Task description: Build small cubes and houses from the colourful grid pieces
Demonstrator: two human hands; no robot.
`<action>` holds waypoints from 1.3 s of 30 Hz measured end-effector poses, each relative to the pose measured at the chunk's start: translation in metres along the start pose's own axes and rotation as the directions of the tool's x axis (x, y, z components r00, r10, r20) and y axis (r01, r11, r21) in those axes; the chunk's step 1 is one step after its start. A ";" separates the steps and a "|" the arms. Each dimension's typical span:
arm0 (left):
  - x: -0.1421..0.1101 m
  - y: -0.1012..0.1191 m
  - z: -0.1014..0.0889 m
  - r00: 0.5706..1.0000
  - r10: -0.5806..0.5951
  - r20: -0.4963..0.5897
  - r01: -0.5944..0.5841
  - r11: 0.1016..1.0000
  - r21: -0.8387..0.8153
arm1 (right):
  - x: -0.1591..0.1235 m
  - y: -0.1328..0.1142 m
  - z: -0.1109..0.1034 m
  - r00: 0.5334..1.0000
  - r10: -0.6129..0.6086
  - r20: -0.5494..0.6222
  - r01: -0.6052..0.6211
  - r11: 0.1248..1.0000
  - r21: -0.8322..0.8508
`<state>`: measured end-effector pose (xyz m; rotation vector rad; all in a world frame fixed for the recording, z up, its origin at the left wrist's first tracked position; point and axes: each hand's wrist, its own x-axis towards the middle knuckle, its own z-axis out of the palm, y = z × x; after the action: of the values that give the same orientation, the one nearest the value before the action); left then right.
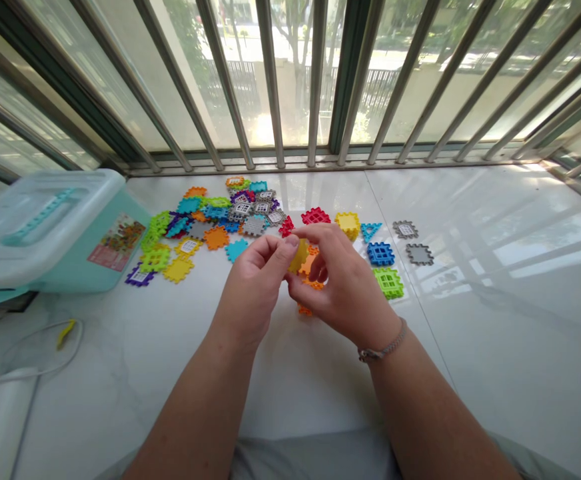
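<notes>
Between my two hands, in the middle of the view, is a yellow toothed building tile [298, 255]. My left hand [258, 280] pinches its left edge between thumb and fingers. My right hand [338, 273] arches around its other side, thumb below and forefinger above, seemingly touching its rim. Orange tiles [306, 310] lie behind and below the hands, partly hidden by them. Just past my right hand are a yellow stack of tiles [348, 225], a blue tile [380, 253], a green tile [388, 283] and a light blue triangle [370, 231].
A mixed heap of coloured tiles [215, 230] spreads to the left. A lidded teal box [65, 233] stands beyond it. Two grey tiles [419, 255] lie at the right. Metal window bars [273, 87] close off the back. A white cable [78, 343] is at lower left.
</notes>
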<state>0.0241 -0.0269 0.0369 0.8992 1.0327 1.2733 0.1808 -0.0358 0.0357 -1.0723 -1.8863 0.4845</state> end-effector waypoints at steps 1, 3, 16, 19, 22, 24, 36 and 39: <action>0.000 0.000 0.000 1.000 0.002 -0.002 -0.002 1.000 -0.002 | 0.000 0.000 0.000 1.000 0.003 0.002 -0.003 1.000 0.001; 0.000 -0.001 0.000 1.000 0.012 0.004 -0.012 1.000 -0.011 | 0.000 -0.001 0.001 1.000 0.008 0.004 -0.008 1.000 0.001; 0.000 -0.003 0.001 1.000 -0.002 -0.007 0.002 1.000 -0.007 | 0.000 -0.005 -0.001 0.999 0.037 0.039 -0.037 0.999 0.003; 0.000 -0.003 0.002 1.000 -0.006 -0.005 0.006 1.000 -0.023 | 0.000 -0.004 0.000 0.999 0.034 0.043 -0.034 0.999 0.005; -0.001 -0.003 0.002 1.000 -0.006 -0.021 0.006 1.000 -0.015 | 0.000 -0.003 0.001 0.998 0.036 0.049 -0.036 0.999 0.005; -0.001 -0.003 0.002 0.999 -0.008 -0.033 0.008 1.000 0.000 | 0.000 -0.002 0.001 0.998 0.037 0.052 -0.038 0.999 0.005; 0.000 -0.005 0.000 0.998 -0.017 -0.068 0.023 0.996 0.082 | -0.001 -0.001 0.004 0.996 0.053 0.073 -0.053 0.999 -0.004; 0.000 -0.006 -0.001 0.997 -0.020 -0.080 0.030 0.992 0.125 | -0.001 0.000 0.005 0.995 0.065 0.080 -0.064 0.998 -0.012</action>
<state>0.0254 -0.0275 0.0312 0.9345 1.1937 1.2415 0.1769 -0.0366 0.0330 -1.1377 -1.9304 0.5640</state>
